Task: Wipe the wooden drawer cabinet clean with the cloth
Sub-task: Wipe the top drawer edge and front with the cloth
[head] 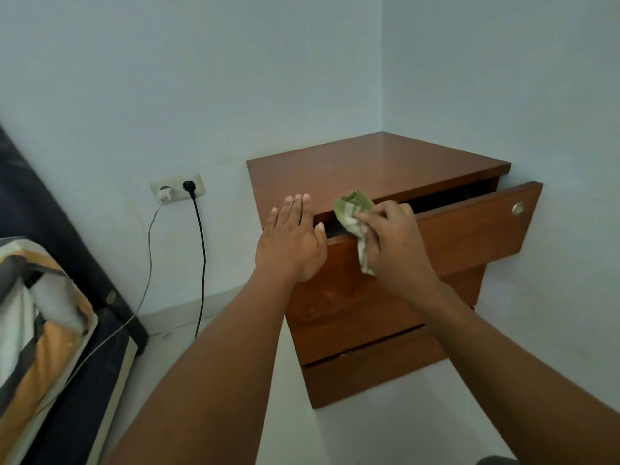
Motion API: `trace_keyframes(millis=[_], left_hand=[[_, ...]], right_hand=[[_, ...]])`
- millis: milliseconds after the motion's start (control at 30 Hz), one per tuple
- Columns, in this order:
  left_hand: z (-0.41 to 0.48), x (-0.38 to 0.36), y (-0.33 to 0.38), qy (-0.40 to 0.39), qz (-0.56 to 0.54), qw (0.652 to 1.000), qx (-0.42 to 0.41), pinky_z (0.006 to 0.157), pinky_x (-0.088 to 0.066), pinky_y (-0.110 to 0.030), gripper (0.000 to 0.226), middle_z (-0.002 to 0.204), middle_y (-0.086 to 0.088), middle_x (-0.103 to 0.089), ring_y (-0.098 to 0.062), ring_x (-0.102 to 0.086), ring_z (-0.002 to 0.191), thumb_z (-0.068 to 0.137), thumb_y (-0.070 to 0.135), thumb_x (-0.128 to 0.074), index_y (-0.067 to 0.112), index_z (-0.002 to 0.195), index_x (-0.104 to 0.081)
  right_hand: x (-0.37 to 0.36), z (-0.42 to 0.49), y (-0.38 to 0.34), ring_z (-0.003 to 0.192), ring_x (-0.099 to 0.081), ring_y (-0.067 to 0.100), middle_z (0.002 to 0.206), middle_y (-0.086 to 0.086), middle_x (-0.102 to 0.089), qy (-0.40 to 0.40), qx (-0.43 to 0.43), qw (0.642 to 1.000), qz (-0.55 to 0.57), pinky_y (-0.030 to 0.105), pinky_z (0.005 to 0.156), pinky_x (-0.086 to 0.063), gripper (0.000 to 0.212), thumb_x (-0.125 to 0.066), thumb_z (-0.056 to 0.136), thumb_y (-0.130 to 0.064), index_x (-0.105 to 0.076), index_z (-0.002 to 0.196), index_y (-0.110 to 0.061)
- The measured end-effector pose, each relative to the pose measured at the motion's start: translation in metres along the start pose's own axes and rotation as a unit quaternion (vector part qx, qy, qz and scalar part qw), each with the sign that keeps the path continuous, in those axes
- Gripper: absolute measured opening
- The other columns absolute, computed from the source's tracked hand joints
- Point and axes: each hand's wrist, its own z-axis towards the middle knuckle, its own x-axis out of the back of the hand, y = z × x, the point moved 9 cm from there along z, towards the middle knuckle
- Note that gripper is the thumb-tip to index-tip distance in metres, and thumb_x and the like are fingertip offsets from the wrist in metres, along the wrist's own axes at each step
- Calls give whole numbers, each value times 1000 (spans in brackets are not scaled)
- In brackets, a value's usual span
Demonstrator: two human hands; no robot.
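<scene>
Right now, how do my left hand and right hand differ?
The left hand lies flat, fingers straight, holding nothing; the right hand curls around the green cloth. The left hand rests on the front corner of the cabinet; the right hand is at the upper edge of the open top drawer. Both are at the cabinet's front.

A pale floor (385, 431) at 6 o'clock carries a wooden drawer cabinet (379, 162) at 3 o'clock, set into the wall corner, and a dark bed (77, 380) at 8 o'clock. Striped orange, grey and white bedding (43, 330) lies on the bed. A black cable (202, 263) at 9 o'clock hangs down to the floor. A green cloth (352, 209) drapes over the front edge of the pulled-out top drawer (469, 229).
</scene>
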Motion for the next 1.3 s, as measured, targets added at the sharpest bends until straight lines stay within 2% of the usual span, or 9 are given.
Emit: trace_keyframes(millis=[167, 300, 533, 633, 767, 833, 967, 1133, 1300], left_hand=[[1, 0, -3, 6, 9, 1000, 9, 130, 4, -41, 65, 175, -6, 1, -20, 6, 160, 110, 42, -12, 11, 166, 1], [3, 1, -5, 12, 14, 1000, 7, 130, 4, -43, 65, 175, -7, 1, -22, 7, 160, 110, 43, -11, 12, 166, 2], [14, 2, -9, 81, 60, 995, 16, 130, 0, -48, 67, 173, -10, -16, -26, -5, 161, 108, 44, -9, 11, 166, -13], [20, 3, -9, 111, 108, 988, 22, 130, -5, -49, 73, 166, -13, -34, -30, -19, 158, 105, 47, -4, 8, 161, -29], [28, 4, -9, 156, 158, 975, -1, 128, -12, -49, 75, 157, -17, -47, -34, -34, 152, 106, 49, -6, 3, 155, -40], [24, 2, -10, 213, 153, 965, -21, 128, -17, -51, 70, 159, -20, -44, -36, -33, 152, 108, 48, -15, 2, 157, -37], [11, -16, -7, 324, 166, 929, -74, 130, -6, -46, 70, 170, -21, -19, -32, -13, 159, 108, 44, -30, 2, 163, -17], [9, -27, -4, 373, 208, 898, -107, 128, 0, -43, 74, 170, -18, -10, -31, -10, 158, 106, 42, -34, 2, 164, -13], [6, -47, 3, 355, 260, 884, -156, 129, 1, -44, 74, 171, -14, 2, -30, -4, 160, 107, 44, -30, 4, 165, -7]], right_hand=[[-17, -12, 19, 129, -49, 21, 129, -4, -64, -24, 29, 999, -36, 42, 102, -37, 33, -42, 103, -31, -65, 126, -22], [2, -7, 68, 115, -55, 36, 122, 9, -68, 27, 15, 998, -61, 40, 90, -37, 30, -50, 96, -20, -68, 119, -14], [50, -16, 133, 88, -52, 35, 95, 21, -63, 222, -185, 957, -23, 37, 79, -31, 23, -48, 100, -9, -68, 103, 0], [6, -46, 80, 95, -44, 19, 100, 14, -60, 209, -125, 969, 49, 23, 77, -31, 19, -51, 101, -9, -67, 109, -1], [-87, -71, 24, 129, -48, 29, 131, 10, -59, 144, -25, 987, 62, 37, 109, -40, 31, -46, 102, -23, -65, 122, -9], [-125, -77, 12, 146, -32, 32, 151, 11, -44, 105, 11, 994, 38, 43, 122, -24, 42, -36, 106, -31, -54, 140, -15], [-168, -75, 21, 154, -10, 36, 168, 9, -9, 67, 35, 997, -10, 58, 121, -22, 56, -23, 106, -38, -14, 160, -22], [-148, -56, 74, 154, -3, 40, 166, 19, -3, 162, -105, 981, -5, 56, 124, -14, 63, -26, 104, -35, -9, 158, -8], [-108, -51, 184, 155, -2, 34, 168, 15, -2, 253, -333, 906, 63, 54, 124, -15, 60, -18, 108, -36, -6, 160, -8]])
